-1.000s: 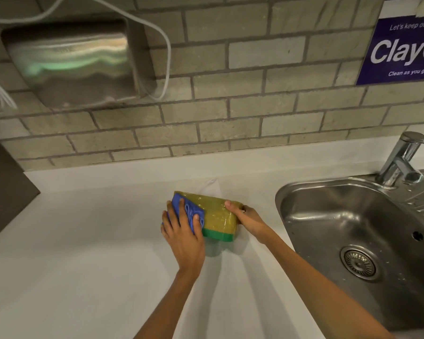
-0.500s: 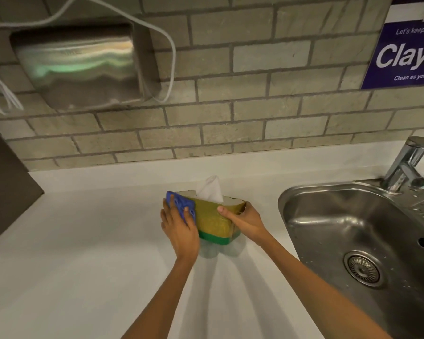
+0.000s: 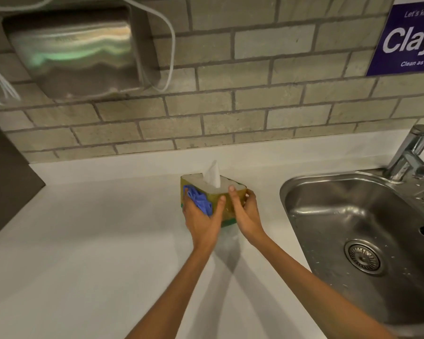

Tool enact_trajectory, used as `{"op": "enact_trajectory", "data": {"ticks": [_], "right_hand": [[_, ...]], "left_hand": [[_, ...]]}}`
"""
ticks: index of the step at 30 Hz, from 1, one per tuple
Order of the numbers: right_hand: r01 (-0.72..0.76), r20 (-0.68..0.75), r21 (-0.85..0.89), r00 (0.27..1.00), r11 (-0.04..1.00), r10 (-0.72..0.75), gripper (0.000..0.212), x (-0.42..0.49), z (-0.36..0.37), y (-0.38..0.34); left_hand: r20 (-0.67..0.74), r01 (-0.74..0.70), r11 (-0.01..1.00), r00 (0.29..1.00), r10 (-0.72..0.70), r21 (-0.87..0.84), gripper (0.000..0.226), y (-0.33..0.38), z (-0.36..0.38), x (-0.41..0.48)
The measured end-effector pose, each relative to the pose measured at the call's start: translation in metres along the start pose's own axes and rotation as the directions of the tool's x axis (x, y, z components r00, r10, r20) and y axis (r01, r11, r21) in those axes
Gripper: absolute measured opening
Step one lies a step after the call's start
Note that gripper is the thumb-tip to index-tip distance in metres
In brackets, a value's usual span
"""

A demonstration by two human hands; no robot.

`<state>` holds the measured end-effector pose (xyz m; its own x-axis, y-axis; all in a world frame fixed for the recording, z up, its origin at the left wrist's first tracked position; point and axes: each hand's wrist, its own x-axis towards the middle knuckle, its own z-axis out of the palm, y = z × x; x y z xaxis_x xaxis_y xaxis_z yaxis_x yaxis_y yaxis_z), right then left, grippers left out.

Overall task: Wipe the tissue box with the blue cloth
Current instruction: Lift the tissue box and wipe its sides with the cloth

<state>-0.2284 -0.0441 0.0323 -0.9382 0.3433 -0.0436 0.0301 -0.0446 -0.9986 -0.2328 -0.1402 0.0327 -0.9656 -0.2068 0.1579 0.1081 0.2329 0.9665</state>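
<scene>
A yellow-green tissue box (image 3: 227, 206) with a green base stands upright on the white counter, a white tissue (image 3: 213, 176) sticking up from its top. My left hand (image 3: 201, 220) presses a crumpled blue cloth (image 3: 198, 198) against the box's near left side. My right hand (image 3: 246, 214) grips the box's right end, with its thumb on the top edge.
A steel sink (image 3: 357, 231) lies just right of the box, with a tap (image 3: 410, 155) behind it. A brick wall carries a steel hand dryer (image 3: 76, 50) with white cables and a purple sign (image 3: 409, 37). A dark panel (image 3: 8, 182) stands at far left.
The box has been tipped from lying on its side to upright, its tissue now pointing up. My left hand and cloth slid from the box's left end to its near side.
</scene>
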Motion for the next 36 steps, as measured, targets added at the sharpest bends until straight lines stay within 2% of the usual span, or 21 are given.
{"op": "enact_trajectory", "data": {"ticks": [2,4,8,11,19,24,27,28,29,31,32,34,35,36], "right_hand": [[0.052,0.021,-0.010,0.998,0.999,-0.052,0.060,-0.010,0.006,0.004],[0.103,0.047,-0.063,0.994,0.993,-0.100,0.075,-0.023,0.011,0.008],[0.157,0.086,-0.167,0.986,0.973,-0.144,0.083,-0.046,0.022,0.017],[0.187,0.132,-0.193,0.978,0.963,-0.164,0.087,-0.062,0.028,0.029],[0.219,0.272,-0.299,0.953,0.929,-0.137,0.098,-0.093,0.045,0.051],[0.198,0.353,-0.351,0.933,0.915,-0.067,0.096,-0.097,0.045,0.060],[0.190,0.396,-0.337,0.917,0.922,-0.045,0.101,-0.100,0.041,0.063],[0.218,0.381,-0.327,0.921,0.920,-0.083,0.096,-0.101,0.038,0.063],[0.270,0.346,-0.304,0.925,0.914,-0.158,0.081,-0.099,0.033,0.061],[0.352,0.175,-0.247,0.933,0.903,-0.316,0.032,-0.087,0.020,0.057],[0.343,0.053,-0.212,0.939,0.915,-0.340,0.016,-0.076,0.013,0.054],[0.258,-0.126,-0.154,0.952,0.954,-0.277,0.010,-0.045,-0.002,0.045],[0.193,-0.161,-0.128,0.964,0.973,-0.213,0.011,-0.028,-0.007,0.040],[0.125,-0.164,-0.117,0.976,0.985,-0.144,0.023,-0.010,-0.011,0.037]], "left_hand": [[0.017,0.167,0.984,0.986,-0.166,-0.053,0.082,0.003,-0.008,0.008],[0.029,0.319,0.945,0.948,-0.317,-0.070,0.081,0.000,-0.017,0.011],[0.037,0.464,0.862,0.884,-0.467,-0.204,0.064,-0.008,-0.031,0.011],[-0.001,0.480,0.843,0.869,-0.495,-0.242,0.054,-0.012,-0.038,0.011],[-0.181,0.483,0.830,0.823,-0.539,-0.277,0.043,-0.020,-0.052,0.011],[-0.198,0.445,0.863,0.848,-0.492,-0.241,0.040,-0.022,-0.057,0.020],[-0.160,0.443,0.863,0.859,-0.486,-0.243,0.040,-0.025,-0.061,0.028],[-0.148,0.449,0.858,0.858,-0.492,-0.250,0.042,-0.026,-0.063,0.029],[-0.139,0.455,0.852,0.855,-0.499,-0.257,0.043,-0.027,-0.065,0.030],[-0.133,0.453,0.850,0.857,-0.499,-0.267,0.043,-0.030,-0.069,0.028],[-0.133,0.449,0.849,0.858,-0.497,-0.278,0.042,-0.031,-0.070,0.024],[-0.126,0.453,0.839,0.853,-0.506,-0.300,0.040,-0.035,-0.071,0.012],[-0.120,0.460,0.834,0.850,-0.513,-0.304,0.040,-0.036,-0.069,0.004],[-0.112,0.465,0.831,0.849,-0.517,-0.306,0.040,-0.036,-0.066,-0.004]]}}
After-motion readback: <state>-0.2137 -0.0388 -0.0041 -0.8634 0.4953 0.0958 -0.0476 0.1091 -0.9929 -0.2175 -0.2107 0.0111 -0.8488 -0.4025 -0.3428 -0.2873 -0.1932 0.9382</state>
